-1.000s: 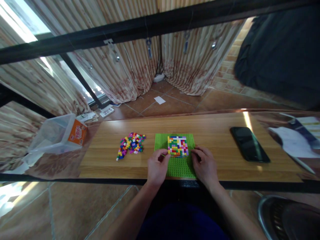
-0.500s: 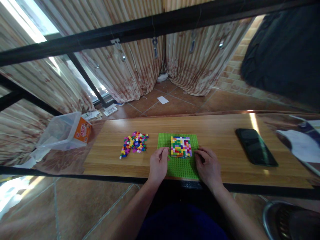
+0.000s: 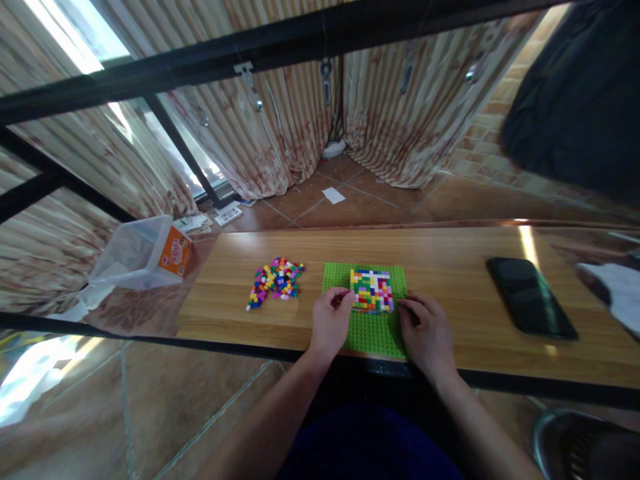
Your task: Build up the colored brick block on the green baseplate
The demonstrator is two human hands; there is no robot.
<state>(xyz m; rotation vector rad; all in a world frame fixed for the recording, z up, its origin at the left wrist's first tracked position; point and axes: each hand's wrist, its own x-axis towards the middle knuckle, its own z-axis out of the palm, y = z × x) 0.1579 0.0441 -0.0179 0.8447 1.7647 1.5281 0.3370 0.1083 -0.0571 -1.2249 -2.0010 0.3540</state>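
Note:
A multicoloured block of toy bricks is built up on a green studded baseplate. At its left side is my left hand, thumb and forefinger pinched together by the block's edge; anything between the tips is too small to make out. My right hand rests over the baseplate's right edge, fingers curled and thumb against them, a little to the right of the block. What it may hold is hidden. Loose small bricks lie in a heap on the wooden table, left of the baseplate.
The narrow wooden table bears a black phone at its right. Beyond the left end stands a clear plastic box with an orange label. A dark metal bar crosses above, in front of striped curtains.
My left hand has moved onto the block's left edge, its forefinger now bent to the thumb. The right hand stays by the baseplate's right edge. The view has shifted slightly.

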